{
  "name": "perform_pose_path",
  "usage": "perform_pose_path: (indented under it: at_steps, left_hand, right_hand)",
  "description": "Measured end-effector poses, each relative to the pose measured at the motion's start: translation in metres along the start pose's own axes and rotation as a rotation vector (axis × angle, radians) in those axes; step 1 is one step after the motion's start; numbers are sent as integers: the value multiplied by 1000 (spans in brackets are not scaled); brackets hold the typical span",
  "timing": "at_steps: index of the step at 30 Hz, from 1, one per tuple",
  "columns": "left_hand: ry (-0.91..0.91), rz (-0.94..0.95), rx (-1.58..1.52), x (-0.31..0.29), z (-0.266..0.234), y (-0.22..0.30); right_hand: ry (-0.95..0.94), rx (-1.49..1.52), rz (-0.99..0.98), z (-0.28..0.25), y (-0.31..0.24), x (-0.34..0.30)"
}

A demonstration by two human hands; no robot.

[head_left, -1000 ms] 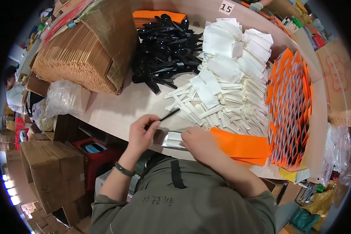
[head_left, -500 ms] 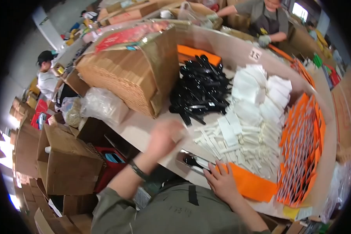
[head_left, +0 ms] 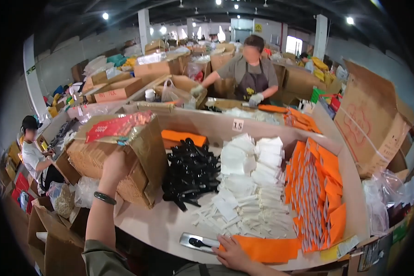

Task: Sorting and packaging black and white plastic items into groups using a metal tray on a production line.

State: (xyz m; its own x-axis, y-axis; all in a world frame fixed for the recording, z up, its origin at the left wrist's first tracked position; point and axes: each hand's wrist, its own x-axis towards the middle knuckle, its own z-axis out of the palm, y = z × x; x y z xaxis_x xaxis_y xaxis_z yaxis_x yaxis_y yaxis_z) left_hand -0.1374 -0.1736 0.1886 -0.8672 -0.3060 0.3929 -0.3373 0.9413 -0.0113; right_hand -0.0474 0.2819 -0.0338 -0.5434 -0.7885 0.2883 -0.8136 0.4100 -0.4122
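Note:
My left hand [head_left: 117, 166] reaches up to the cardboard box of stacked thin brown sheets [head_left: 89, 158]; its fingertips are hidden, so I cannot tell what they grip. My right hand [head_left: 234, 254] lies with fingers spread on an orange pouch [head_left: 267, 250] at the near table edge. Beside its fingertips, a black plastic spoon [head_left: 199, 243] rests on the silver-grey end piece [head_left: 211, 242] of that pouch. Farther in lie a heap of black spoons [head_left: 191, 170], folded white napkins [head_left: 239, 158] and many slim white packets [head_left: 262, 214].
A row of orange pouches [head_left: 315, 193] lines the right side. The table's raised wall [head_left: 207, 124] runs along the back. A gloved co-worker [head_left: 250, 76] stands beyond it; another person [head_left: 34, 156] is at far left. An open carton [head_left: 60, 234] sits at lower left.
The view has tilted up, showing more of the room. My left hand has gone from above the near table area to the box of brown sheets. My right hand stays on the orange pouch.

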Motion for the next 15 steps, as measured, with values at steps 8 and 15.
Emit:
perform_pose_path:
  at_steps: [8,15]
  left_hand:
    - [101,-541,-980,-181,48,-30]
    - [-755,82,-911,-192,88,58]
  right_hand:
    - [86,114,29,-24,7,12]
    - [-25,22,20,-40,11,21]
